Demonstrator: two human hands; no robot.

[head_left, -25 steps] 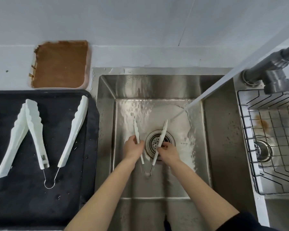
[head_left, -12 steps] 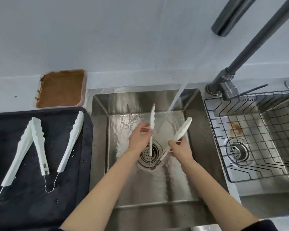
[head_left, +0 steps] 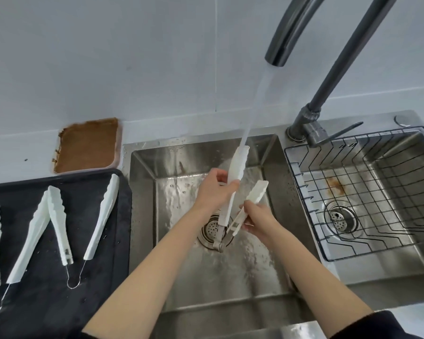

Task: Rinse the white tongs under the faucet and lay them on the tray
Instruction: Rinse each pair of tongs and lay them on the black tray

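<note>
I hold a pair of white tongs [head_left: 238, 165] spread apart over the left sink basin [head_left: 142, 192]. My left hand [head_left: 212, 189] grips the left arm, whose tip sits in the water stream from the dark faucet [head_left: 287, 37]. My right hand [head_left: 257, 218] grips the right arm [head_left: 256, 192], which lies beside the stream. The tongs' metal hinge hangs over the drain [head_left: 211, 228]. The black tray [head_left: 47, 277] on the left carries other white tongs [head_left: 101, 216].
A brown sponge-like pad [head_left: 88, 145] in a pale dish lies behind the tray on the counter. The right basin holds a black wire rack [head_left: 367, 199] and its own drain. The faucet base and lever [head_left: 313, 133] stand between the basins.
Both hands lifted the tongs from the basin floor up toward the spout; the left arm's tip now sits in the stream. The view tilted up, revealing the faucet.
</note>
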